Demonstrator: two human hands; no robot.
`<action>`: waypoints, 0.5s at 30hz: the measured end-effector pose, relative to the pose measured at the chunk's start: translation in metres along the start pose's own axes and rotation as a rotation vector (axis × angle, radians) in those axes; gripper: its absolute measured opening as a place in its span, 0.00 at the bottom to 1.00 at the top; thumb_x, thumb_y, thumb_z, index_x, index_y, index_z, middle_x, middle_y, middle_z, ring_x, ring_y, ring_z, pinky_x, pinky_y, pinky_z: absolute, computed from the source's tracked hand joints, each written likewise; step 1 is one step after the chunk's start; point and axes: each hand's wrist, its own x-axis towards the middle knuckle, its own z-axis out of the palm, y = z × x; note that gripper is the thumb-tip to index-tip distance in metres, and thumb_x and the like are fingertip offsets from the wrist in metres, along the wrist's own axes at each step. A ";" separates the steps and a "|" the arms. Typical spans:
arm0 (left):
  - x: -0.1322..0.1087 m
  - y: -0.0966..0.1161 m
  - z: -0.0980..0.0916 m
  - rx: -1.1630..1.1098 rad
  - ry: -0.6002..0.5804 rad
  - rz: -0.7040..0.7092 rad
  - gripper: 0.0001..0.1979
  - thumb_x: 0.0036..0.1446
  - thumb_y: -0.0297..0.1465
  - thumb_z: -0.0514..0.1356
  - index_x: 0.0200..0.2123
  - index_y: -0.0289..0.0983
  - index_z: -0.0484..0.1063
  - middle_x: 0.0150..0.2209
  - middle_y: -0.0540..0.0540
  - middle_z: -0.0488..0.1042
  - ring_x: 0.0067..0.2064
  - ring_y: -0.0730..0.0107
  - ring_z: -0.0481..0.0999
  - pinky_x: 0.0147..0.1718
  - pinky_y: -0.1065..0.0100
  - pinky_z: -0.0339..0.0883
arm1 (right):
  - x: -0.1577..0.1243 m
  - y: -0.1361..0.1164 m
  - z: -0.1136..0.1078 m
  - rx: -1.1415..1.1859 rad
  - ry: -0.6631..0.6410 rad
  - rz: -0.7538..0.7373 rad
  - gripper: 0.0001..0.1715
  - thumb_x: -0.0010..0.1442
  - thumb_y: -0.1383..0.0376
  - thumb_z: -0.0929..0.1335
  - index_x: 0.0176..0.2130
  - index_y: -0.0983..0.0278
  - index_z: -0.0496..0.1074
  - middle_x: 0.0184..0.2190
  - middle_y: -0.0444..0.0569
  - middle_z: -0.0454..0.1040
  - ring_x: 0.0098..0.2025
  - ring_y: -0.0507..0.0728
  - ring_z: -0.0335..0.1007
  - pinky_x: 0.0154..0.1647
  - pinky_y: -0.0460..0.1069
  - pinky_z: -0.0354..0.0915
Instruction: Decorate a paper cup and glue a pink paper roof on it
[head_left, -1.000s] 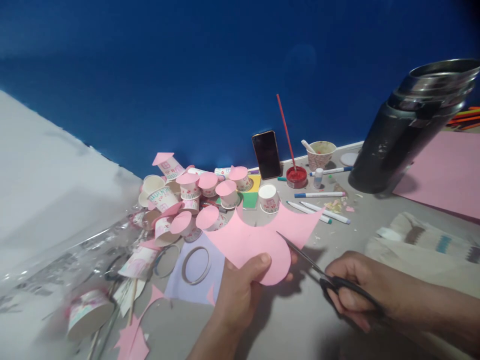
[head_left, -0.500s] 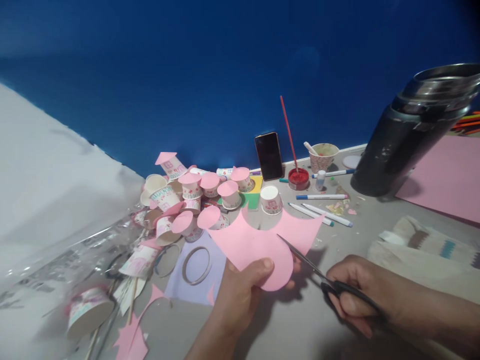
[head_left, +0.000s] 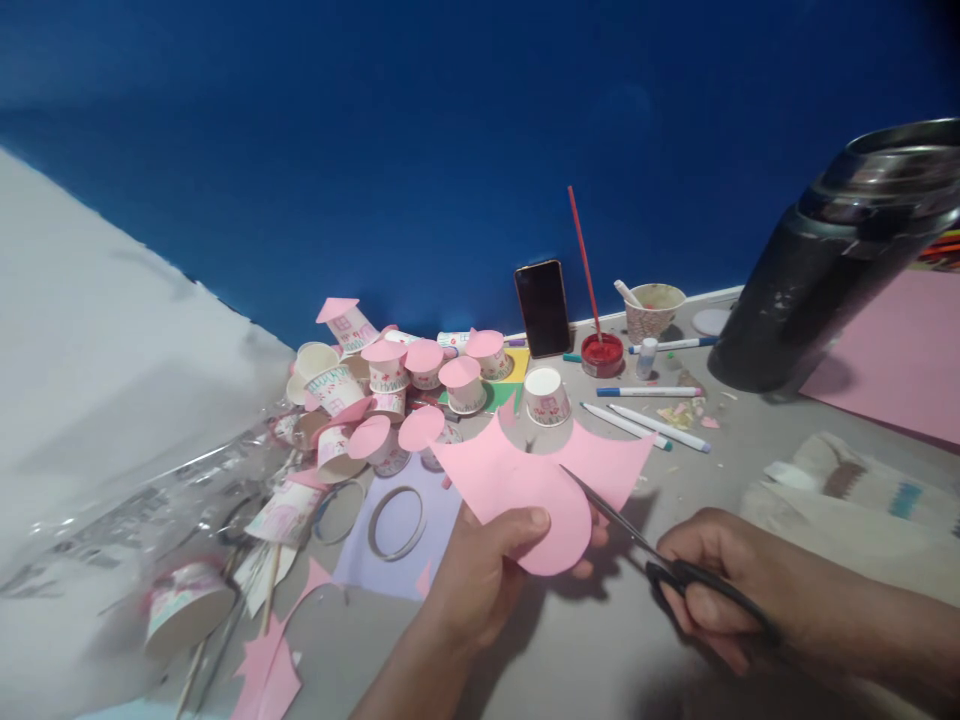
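Grip of left hand [head_left: 472, 580] pinches pink paper [head_left: 525, 480]; right hand [head_left: 716, 595] clasps scissors [head_left: 622, 525] cutting it, cup [head_left: 546, 397] print unreadable

Colours noted at bench
Paper [head_left: 517, 480] was pink; scissors [head_left: 675, 570] black-handled; wall [head_left: 450, 150] blue; paint pot [head_left: 602, 354] red.

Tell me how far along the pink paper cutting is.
Done: several capped cups in the pile carry pink discs. In hand: the left hand holds the pink paper while the right hand works the scissors, blades at a rounded lobe that looks partly cut free. Left: one bare cup stands without a disc, and the paper's pointed remainder is uncut.
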 end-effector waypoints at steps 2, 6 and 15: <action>0.000 0.001 -0.001 0.009 -0.007 -0.016 0.24 0.53 0.29 0.65 0.54 0.30 0.76 0.38 0.34 0.84 0.39 0.47 0.86 0.30 0.60 0.80 | 0.000 -0.001 0.000 0.005 -0.002 0.006 0.32 0.55 0.40 0.74 0.26 0.65 0.70 0.18 0.43 0.69 0.21 0.49 0.59 0.22 0.45 0.48; 0.001 0.003 -0.002 0.009 -0.033 -0.012 0.25 0.53 0.29 0.66 0.55 0.30 0.75 0.37 0.35 0.85 0.39 0.47 0.86 0.26 0.64 0.78 | 0.001 0.000 0.000 0.017 0.000 0.007 0.34 0.54 0.37 0.74 0.25 0.65 0.70 0.18 0.43 0.68 0.21 0.48 0.58 0.22 0.45 0.48; 0.001 0.004 -0.001 0.025 -0.033 -0.033 0.15 0.53 0.30 0.66 0.44 0.30 0.79 0.38 0.33 0.85 0.39 0.47 0.86 0.29 0.63 0.79 | 0.002 0.002 -0.001 -0.019 0.015 -0.002 0.36 0.54 0.35 0.72 0.25 0.64 0.70 0.17 0.43 0.68 0.20 0.49 0.57 0.22 0.46 0.47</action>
